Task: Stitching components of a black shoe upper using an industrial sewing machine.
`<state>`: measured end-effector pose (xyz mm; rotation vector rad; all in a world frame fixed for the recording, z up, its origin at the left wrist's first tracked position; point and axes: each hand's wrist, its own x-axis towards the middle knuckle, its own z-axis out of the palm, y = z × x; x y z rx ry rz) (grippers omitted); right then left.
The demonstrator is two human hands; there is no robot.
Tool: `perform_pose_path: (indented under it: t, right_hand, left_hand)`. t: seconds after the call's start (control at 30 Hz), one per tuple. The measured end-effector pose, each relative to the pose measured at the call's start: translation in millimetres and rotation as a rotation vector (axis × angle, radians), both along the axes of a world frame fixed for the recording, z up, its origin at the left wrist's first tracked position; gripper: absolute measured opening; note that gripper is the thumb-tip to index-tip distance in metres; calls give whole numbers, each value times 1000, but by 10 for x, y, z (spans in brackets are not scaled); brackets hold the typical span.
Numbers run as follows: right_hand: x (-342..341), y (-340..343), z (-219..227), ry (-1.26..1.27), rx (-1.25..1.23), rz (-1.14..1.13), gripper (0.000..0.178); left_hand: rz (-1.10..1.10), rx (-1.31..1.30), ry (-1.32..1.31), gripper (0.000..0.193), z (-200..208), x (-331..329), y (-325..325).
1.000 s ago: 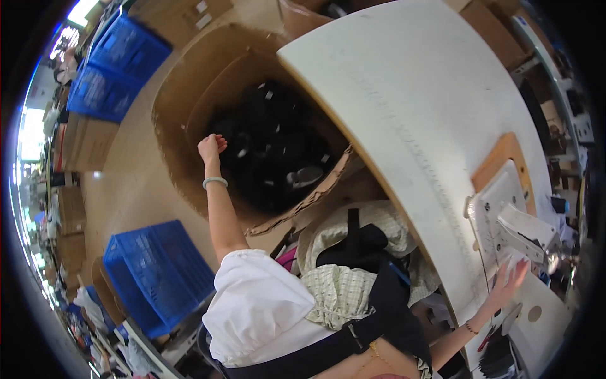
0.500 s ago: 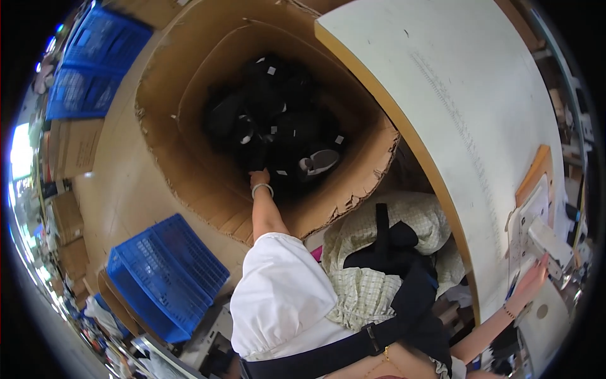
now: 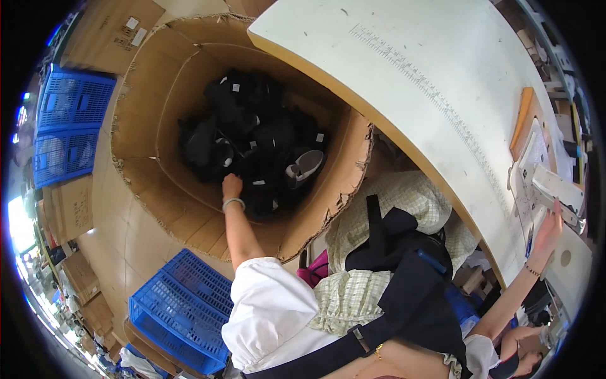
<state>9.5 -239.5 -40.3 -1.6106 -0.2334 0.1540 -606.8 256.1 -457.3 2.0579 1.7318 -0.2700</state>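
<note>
My left hand (image 3: 231, 187) reaches into a large cardboard box (image 3: 145, 126), fingers curled onto a pile of black garments (image 3: 252, 136); whether they grip, I cannot tell. My right hand (image 3: 548, 226) rests open against a white machine (image 3: 555, 189) on the white surface (image 3: 442, 76).

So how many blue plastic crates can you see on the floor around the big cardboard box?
3. Two blue crates sit together at upper left, one above the other. A third lies at lower left, beside the white sleeve. More may be hidden beyond the picture's edge.
</note>
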Motion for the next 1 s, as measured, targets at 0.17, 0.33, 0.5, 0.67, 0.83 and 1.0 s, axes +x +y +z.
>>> perform_pose_path:
  t: [0.17, 0.33, 0.5, 0.67, 0.83, 1.0]
  right_hand:
    - [-152, 256, -188, -75, 16, 24, 40]
    - [-350, 325, -204, -170, 2, 24, 43]
    - [-546, 346, -278, -110, 232, 81, 44]
    - [-1188, 684, -151, -375, 173, -450, 31]
    - [-1656, 1176, 441, -624, -56, 174, 39]
    - [-1288, 1395, 545, -578, -337, 58, 43]
  left_hand:
    - [214, 46, -196, 34, 1429, -582, 679]
    - [363, 202, -801, 33, 3221, 67, 675]
    - [263, 385, -1225, 28, 4327, 1013, 571]
    - [-62, 382, -1192, 36, 5102, 2347, 74]
    - [-512, 659, -709, 39, 5374, 3281, -1096]
    - [-861, 638, -528, 33, 5323, 3612, -1835]
